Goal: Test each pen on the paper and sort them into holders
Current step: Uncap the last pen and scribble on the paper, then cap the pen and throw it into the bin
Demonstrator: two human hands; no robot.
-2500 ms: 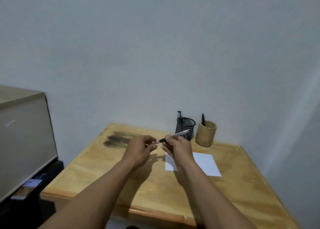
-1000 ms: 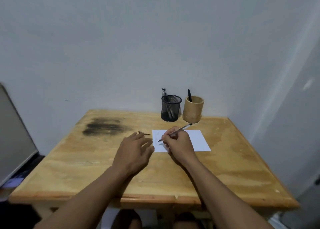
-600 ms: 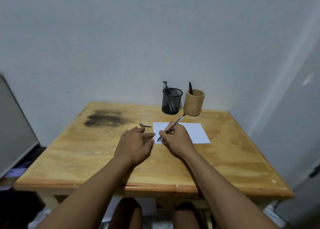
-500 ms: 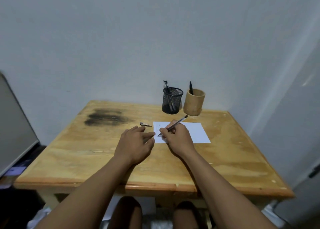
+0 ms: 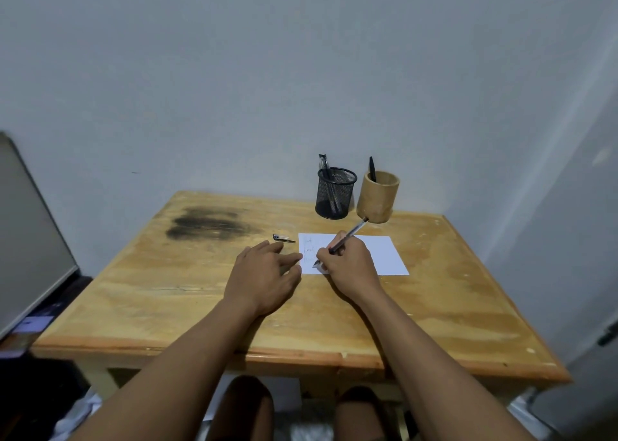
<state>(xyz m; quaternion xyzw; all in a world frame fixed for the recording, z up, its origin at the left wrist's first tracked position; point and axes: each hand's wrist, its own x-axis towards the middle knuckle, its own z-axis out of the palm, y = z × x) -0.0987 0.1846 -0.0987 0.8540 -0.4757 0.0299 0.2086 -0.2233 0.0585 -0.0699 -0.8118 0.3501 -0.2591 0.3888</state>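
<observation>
My right hand point(image 5: 347, 267) grips a clear-barrelled pen point(image 5: 351, 233) with its tip down on the left part of a white paper point(image 5: 381, 253), where faint scribbles show. My left hand point(image 5: 264, 273) lies flat on the wooden table point(image 5: 167, 293), fingertips at the paper's left edge, holding nothing. A pen cap point(image 5: 283, 238) lies on the table just beyond my left fingers. At the back stand a black mesh holder point(image 5: 335, 193) with pens in it and a bamboo holder point(image 5: 378, 196) with one black pen.
A dark burn-like stain point(image 5: 207, 223) marks the table's far left. A grey wall rises right behind the holders. A pale cabinet point(image 5: 30, 226) stands to the left of the table, with clutter on the floor below it. My knees show under the table's front edge.
My hands came down from mid-air to the table; the cap now lies on the table. The right hand's pen has been moving over the paper's left edge, and the tip is lower now.
</observation>
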